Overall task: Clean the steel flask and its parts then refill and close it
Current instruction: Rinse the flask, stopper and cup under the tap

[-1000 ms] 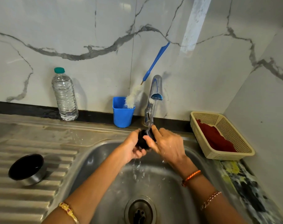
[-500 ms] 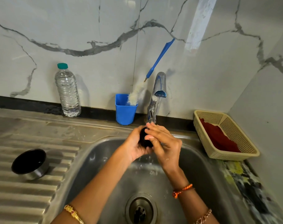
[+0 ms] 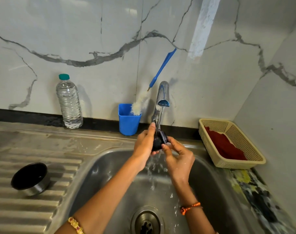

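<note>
Under the running tap (image 3: 162,97), both hands grip the black stopper (image 3: 159,141) between them, left hand (image 3: 144,143), right hand (image 3: 179,155).

Two bare forearms, wet with water drops. Left wrist, bottom centre-left of frame: gold beaded bracelet (image 3: 76,225). Right wrist, lower right of centre: orange braided thread band (image 3: 189,208). No sleeves visible.

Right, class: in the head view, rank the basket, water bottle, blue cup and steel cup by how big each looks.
1. Basket
2. Water bottle
3. Steel cup and blue cup look about alike; the steel cup sits nearer the camera, so I won't rank them.
</note>
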`<state>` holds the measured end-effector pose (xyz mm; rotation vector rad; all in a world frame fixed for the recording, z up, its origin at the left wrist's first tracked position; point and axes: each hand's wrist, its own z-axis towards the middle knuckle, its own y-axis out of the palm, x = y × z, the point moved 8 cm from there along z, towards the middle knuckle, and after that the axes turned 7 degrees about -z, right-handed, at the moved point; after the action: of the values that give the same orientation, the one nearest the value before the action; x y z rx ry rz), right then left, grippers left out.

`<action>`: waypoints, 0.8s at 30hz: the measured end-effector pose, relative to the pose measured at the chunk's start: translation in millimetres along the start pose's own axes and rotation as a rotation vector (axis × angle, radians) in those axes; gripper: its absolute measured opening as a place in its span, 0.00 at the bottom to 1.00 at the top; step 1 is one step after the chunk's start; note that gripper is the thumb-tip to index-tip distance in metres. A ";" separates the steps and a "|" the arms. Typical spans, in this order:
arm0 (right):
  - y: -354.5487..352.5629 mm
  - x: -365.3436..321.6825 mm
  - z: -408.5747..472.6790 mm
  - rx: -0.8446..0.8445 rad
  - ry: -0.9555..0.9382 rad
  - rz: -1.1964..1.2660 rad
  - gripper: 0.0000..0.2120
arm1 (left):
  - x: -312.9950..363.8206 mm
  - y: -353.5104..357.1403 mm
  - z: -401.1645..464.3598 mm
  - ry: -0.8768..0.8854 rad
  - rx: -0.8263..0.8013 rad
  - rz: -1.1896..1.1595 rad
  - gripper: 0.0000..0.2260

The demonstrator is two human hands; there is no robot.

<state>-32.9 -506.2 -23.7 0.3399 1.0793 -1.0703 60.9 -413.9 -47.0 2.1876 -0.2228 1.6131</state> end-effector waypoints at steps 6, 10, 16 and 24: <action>22.3 19.1 -11.0 -0.264 0.443 0.474 0.17 | 9.9 19.7 -10.4 0.166 -0.134 0.412 0.08; 19.1 18.4 -15.4 -0.190 0.466 0.400 0.11 | 12.1 14.7 -11.9 0.231 -0.112 0.391 0.09; 34.1 3.9 0.0 -0.262 0.430 0.346 0.04 | 10.4 9.9 -9.3 0.030 -0.061 0.079 0.20; 52.0 6.9 1.6 -0.369 0.589 0.406 0.16 | 26.4 2.8 -26.4 0.710 -0.019 0.266 0.04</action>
<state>11.9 -485.7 -41.9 0.5646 1.6165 -0.3932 45.1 -402.5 -15.0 1.4828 -0.3173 2.3997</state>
